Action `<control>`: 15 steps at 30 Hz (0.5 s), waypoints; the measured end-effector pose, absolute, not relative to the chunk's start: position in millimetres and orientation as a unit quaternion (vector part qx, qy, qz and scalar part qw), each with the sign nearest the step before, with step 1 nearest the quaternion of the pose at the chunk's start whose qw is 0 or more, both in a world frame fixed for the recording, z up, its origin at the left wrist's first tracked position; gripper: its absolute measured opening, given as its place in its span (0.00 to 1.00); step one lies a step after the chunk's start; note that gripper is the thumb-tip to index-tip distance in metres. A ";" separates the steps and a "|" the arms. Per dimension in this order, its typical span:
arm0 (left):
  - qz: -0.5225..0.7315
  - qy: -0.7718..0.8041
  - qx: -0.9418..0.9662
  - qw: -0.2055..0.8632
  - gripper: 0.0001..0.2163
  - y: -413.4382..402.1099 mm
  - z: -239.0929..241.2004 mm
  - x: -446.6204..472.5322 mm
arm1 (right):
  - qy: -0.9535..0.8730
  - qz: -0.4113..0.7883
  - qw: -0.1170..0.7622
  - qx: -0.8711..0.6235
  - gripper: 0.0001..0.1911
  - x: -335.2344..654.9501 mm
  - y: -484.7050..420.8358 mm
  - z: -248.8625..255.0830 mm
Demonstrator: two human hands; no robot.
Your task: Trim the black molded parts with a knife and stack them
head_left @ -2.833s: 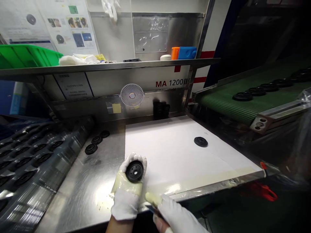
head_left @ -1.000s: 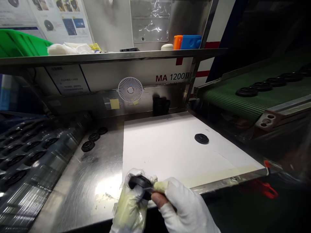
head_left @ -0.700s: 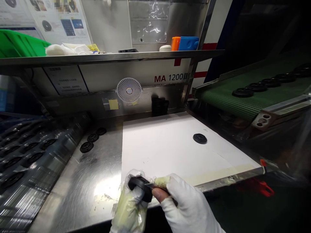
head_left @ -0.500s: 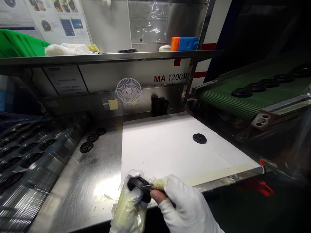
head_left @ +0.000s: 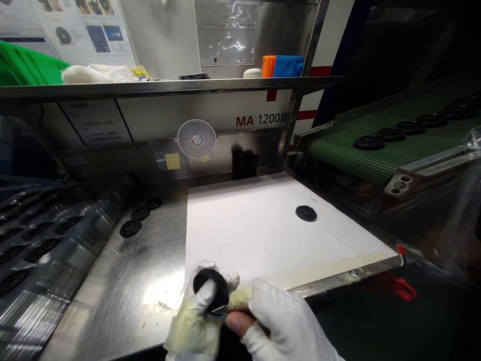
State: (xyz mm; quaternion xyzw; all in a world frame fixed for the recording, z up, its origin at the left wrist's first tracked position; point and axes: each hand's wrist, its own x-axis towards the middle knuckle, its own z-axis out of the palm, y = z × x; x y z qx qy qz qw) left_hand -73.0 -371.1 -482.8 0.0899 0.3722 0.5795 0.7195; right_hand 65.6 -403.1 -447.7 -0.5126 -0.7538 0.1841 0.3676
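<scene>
Left hand [head_left: 193, 313], white glove under a yellowish film, is clenched around a black rubber disc [head_left: 211, 290], held up just over the near edge of the white sheet. Right hand [head_left: 278, 321], also white-gloved, has a yellowish wrap on the fingers and grips a small metal blade [head_left: 220, 311]. The blade tip sits at the lower rim of the disc and seems to touch it; the contact is partly hidden.

Under the hands is a steel bench [head_left: 150, 260] with the white sheet [head_left: 244, 235] on it, a tape strip [head_left: 326, 268] along the sheet's near edge. One black disc [head_left: 305, 213] lies on the sheet, well apart from the hands. Three more black discs [head_left: 140, 214] sit in a line on the bare steel to the left, beside a dark tray [head_left: 41, 245] of similar discs. Further right, a green conveyor belt [head_left: 349, 150] carries a row of discs [head_left: 391, 134]. At the back are a small white fan [head_left: 196, 139] and a steel shelf [head_left: 150, 87] with a green bin [head_left: 26, 65].
</scene>
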 end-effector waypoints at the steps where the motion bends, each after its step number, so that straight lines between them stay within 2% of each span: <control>1: 0.577 0.369 0.075 0.725 0.13 -371.4 -478.7 -73.1 | -0.756 0.192 0.366 -0.507 0.09 70.6 -401.3 -447.7; 4: 0.584 0.334 0.056 0.738 0.08 -372.7 -464.2 -73.2 | -0.751 0.190 0.365 -0.517 0.15 90.2 -391.1 -453.5; 8: 0.582 0.265 0.037 0.768 0.09 -364.1 -464.9 -77.9 | -0.682 0.225 0.379 -0.583 0.22 111.6 -375.0 -468.5; 12: 0.527 0.170 -0.003 0.832 0.17 -351.8 -485.3 -87.8 | -0.636 0.367 0.388 -0.557 0.22 115.3 -368.2 -476.1; 15: 0.515 0.155 0.001 0.843 0.20 -355.9 -486.8 -93.2 | -0.577 0.476 0.415 -0.518 0.20 115.4 -366.9 -472.9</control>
